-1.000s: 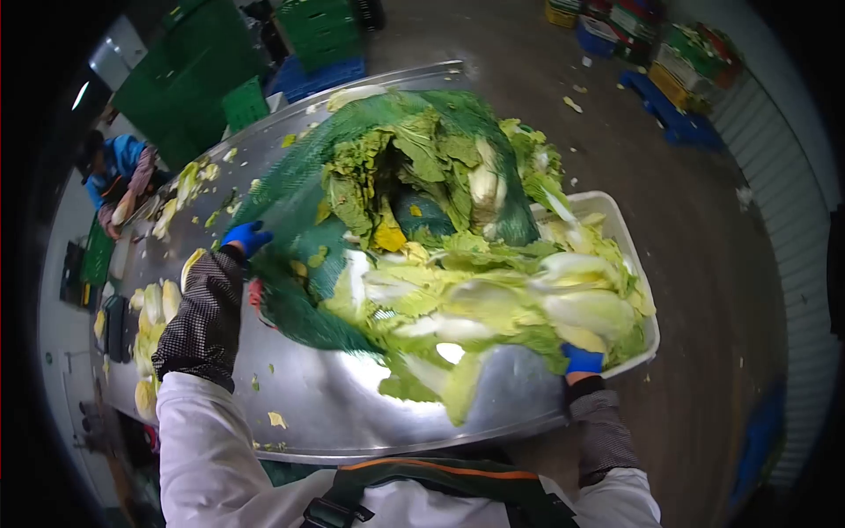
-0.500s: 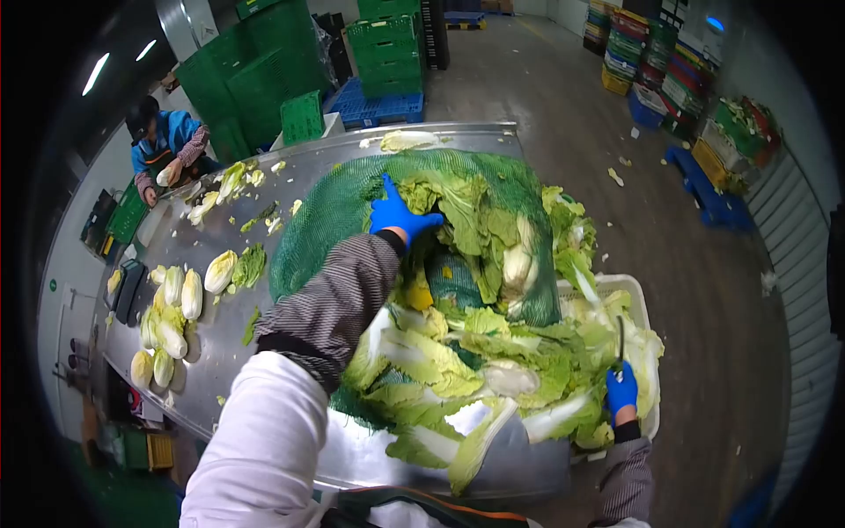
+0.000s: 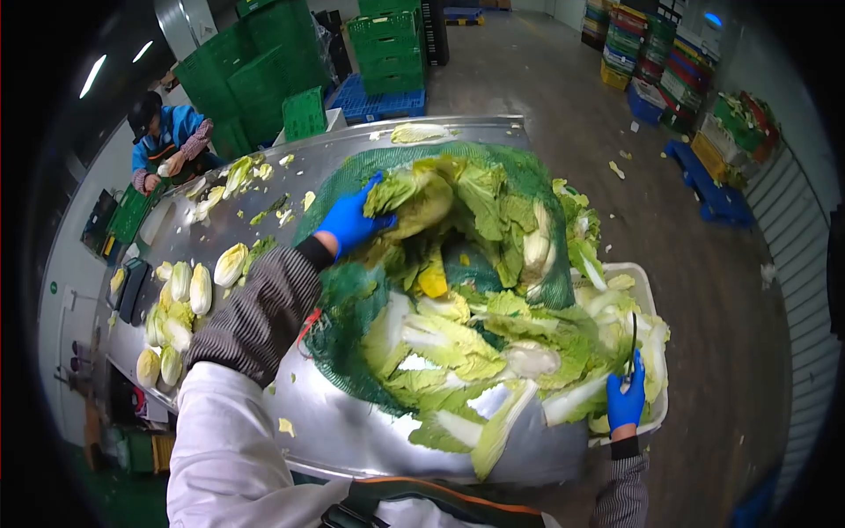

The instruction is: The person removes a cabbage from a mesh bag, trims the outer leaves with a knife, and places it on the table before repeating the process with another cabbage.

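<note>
My left hand (image 3: 350, 224), in a blue glove, grips a leafy Chinese cabbage (image 3: 427, 207) at the mouth of a green mesh bag (image 3: 348, 330). Its fingers are partly behind the leaves. In my blue-gloved right hand (image 3: 626, 400) is a knife (image 3: 634, 333), its thin dark blade pointing up, above a white crate (image 3: 656, 414) heaped with cabbage leaves. Another cabbage (image 3: 539, 251) lies inside the bag on the right. Loose outer leaves (image 3: 458, 339) spread over the near side of the bag and the metal table (image 3: 317, 422).
Trimmed cabbages (image 3: 180, 283) lie on the table's left side among leaf scraps. At the far left a person (image 3: 172, 141) in a blue top handles something pale. Green crates (image 3: 387, 53) are stacked on a blue pallet (image 3: 378, 104) behind; more stacked crates (image 3: 625, 40) stand at back right.
My left hand has moved left and closed on a cabbage, which is lifted and tilted from the bag. The bag's near left side has folded back. My right hand stays by the crate with the knife.
</note>
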Tool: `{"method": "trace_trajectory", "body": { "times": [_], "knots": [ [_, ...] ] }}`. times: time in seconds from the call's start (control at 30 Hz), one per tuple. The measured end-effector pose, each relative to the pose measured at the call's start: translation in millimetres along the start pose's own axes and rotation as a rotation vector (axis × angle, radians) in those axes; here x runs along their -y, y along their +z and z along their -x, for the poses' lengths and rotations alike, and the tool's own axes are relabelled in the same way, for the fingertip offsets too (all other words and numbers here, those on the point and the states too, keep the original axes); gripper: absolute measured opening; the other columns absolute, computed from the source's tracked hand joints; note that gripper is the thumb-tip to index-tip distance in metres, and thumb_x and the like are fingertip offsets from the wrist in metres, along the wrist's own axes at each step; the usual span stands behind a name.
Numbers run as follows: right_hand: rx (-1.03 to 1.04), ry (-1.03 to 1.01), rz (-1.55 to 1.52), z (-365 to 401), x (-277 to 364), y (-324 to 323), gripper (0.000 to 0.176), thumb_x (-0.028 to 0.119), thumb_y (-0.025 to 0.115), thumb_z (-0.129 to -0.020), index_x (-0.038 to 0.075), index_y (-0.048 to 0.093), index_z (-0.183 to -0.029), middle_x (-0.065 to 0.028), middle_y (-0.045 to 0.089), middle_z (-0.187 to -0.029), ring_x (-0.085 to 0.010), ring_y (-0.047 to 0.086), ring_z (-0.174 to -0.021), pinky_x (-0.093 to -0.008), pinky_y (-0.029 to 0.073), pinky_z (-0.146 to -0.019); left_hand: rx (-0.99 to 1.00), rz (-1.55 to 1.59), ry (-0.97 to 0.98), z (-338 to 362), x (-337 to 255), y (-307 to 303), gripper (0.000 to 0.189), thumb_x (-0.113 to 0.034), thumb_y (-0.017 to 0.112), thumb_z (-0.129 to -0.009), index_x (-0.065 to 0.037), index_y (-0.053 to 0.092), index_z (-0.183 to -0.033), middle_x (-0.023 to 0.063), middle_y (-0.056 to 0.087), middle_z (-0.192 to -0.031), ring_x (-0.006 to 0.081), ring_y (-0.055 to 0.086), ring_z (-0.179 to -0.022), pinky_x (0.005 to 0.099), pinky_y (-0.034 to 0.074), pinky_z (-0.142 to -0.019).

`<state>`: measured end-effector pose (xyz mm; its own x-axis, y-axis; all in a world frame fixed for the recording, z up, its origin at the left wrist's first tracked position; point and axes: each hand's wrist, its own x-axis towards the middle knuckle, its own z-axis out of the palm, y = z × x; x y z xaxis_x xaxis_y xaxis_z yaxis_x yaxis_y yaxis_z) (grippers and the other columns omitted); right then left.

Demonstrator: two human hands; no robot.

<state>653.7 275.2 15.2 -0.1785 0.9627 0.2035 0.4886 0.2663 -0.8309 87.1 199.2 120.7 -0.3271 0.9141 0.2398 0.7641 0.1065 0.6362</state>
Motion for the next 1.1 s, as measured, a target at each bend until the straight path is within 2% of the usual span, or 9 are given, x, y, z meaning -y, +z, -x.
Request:
{"method": "trace_trajectory", "body": {
  "times": [0.07, 0.2, 0.37, 0.6, 0.67, 0.77, 0.87, 1.03, 1.1],
  "knots": [
    [0.052, -0.075, 0.010, 9, 41, 14, 0.067, 0.000, 0.061, -0.077, 0.003, 0.035, -0.138, -0.0070, 0.042, -0.140, -0.0150, 0.048, -0.110, -0.0263, 0.038, -0.092, 0.100, 0.133, -0.053, 60, -27, -15, 0.070, -0.025, 0.071, -0.083, -0.008, 0.035, -0.141, 0.0133, 0.060, -0.121, 0.0158, 0.057, -0.105, 0.0307, 0.043, -0.094],
    [0.253, -0.147, -0.196, 48, 95, 74, 0.061, 0.009, 0.067, -0.079, 0.003, 0.041, -0.134, -0.0083, 0.048, -0.134, -0.0146, 0.052, -0.100, -0.0266, 0.043, -0.088, 0.300, 0.593, -0.489, 187, -16, -19, 0.044, -0.020, 0.060, -0.091, -0.002, 0.047, -0.130, 0.0043, 0.059, -0.118, 0.0146, 0.055, -0.107, 0.0312, 0.045, -0.093],
    [0.594, 0.111, -0.301, 112, 119, 179, 0.060, 0.033, 0.065, -0.085, 0.005, 0.043, -0.133, -0.0166, 0.056, -0.123, -0.0254, 0.055, -0.111, -0.0323, 0.042, -0.093, 0.379, 0.918, -0.859, 326, 23, 27, 0.053, -0.019, 0.062, -0.090, -0.002, 0.041, -0.135, 0.0065, 0.056, -0.122, 0.0164, 0.055, -0.107, 0.0318, 0.045, -0.094],
    [0.726, 0.244, -0.182, 150, 112, 218, 0.049, 0.040, 0.060, -0.086, 0.008, 0.052, -0.122, -0.0176, 0.060, -0.114, -0.0310, 0.058, -0.103, -0.0366, 0.045, -0.089, 0.021, 0.305, -0.273, 296, -17, -15, 0.095, -0.027, 0.083, -0.068, -0.001, 0.029, -0.142, 0.0144, 0.049, -0.129, 0.0245, 0.047, -0.121, 0.0387, 0.038, -0.102],
    [0.718, 0.232, -0.225, 155, 101, 220, 0.038, 0.034, 0.057, -0.089, 0.010, 0.053, -0.118, -0.0146, 0.062, -0.108, -0.0287, 0.060, -0.097, -0.0358, 0.046, -0.084, 0.027, 0.411, -0.426, 262, -22, 3, 0.093, -0.035, 0.082, -0.068, -0.002, 0.034, -0.140, 0.0159, 0.050, -0.131, 0.0263, 0.049, -0.120, 0.0379, 0.040, -0.100],
    [0.745, 0.307, -0.259, 153, 93, 213, 0.030, 0.026, 0.053, -0.091, 0.011, 0.054, -0.117, -0.0122, 0.062, -0.103, -0.0255, 0.060, -0.092, -0.0349, 0.046, -0.083, 0.597, -0.078, -0.513, 229, -4, 38, 0.093, -0.067, 0.071, -0.060, -0.007, 0.052, -0.128, 0.0213, 0.058, -0.120, 0.0311, 0.058, -0.108, 0.0365, 0.045, -0.094],
    [0.748, 0.318, -0.262, 144, 92, 192, 0.030, 0.027, 0.052, -0.092, 0.012, 0.054, -0.118, -0.0109, 0.062, -0.102, -0.0238, 0.060, -0.090, -0.0347, 0.046, -0.082, 0.628, -0.344, -0.222, 237, -48, 31, 0.089, -0.065, 0.073, -0.057, -0.006, 0.058, -0.121, 0.0184, 0.067, -0.098, 0.0324, 0.063, -0.095, 0.0391, 0.047, -0.089],
    [0.780, 0.085, 0.069, 147, 106, 170, 0.029, 0.027, 0.047, -0.092, 0.011, 0.054, -0.116, -0.0138, 0.063, -0.106, -0.0322, 0.060, -0.094, -0.0392, 0.048, -0.081, 0.299, 0.784, -0.389, 319, -17, 87, 0.090, -0.047, 0.081, -0.065, -0.004, 0.043, -0.135, 0.0128, 0.052, -0.129, 0.0229, 0.051, -0.117, 0.0344, 0.040, -0.100],
    [0.722, -0.015, 0.152, 150, 120, 160, 0.027, 0.026, 0.047, -0.093, 0.009, 0.054, -0.112, -0.0138, 0.064, -0.103, -0.0338, 0.061, -0.092, -0.0413, 0.048, -0.078, 0.498, 0.734, -0.596, 318, -3, 83, 0.090, -0.043, 0.082, -0.065, -0.003, 0.042, -0.135, 0.0128, 0.052, -0.130, 0.0224, 0.050, -0.118, 0.0338, 0.039, -0.101]
  ]
}}
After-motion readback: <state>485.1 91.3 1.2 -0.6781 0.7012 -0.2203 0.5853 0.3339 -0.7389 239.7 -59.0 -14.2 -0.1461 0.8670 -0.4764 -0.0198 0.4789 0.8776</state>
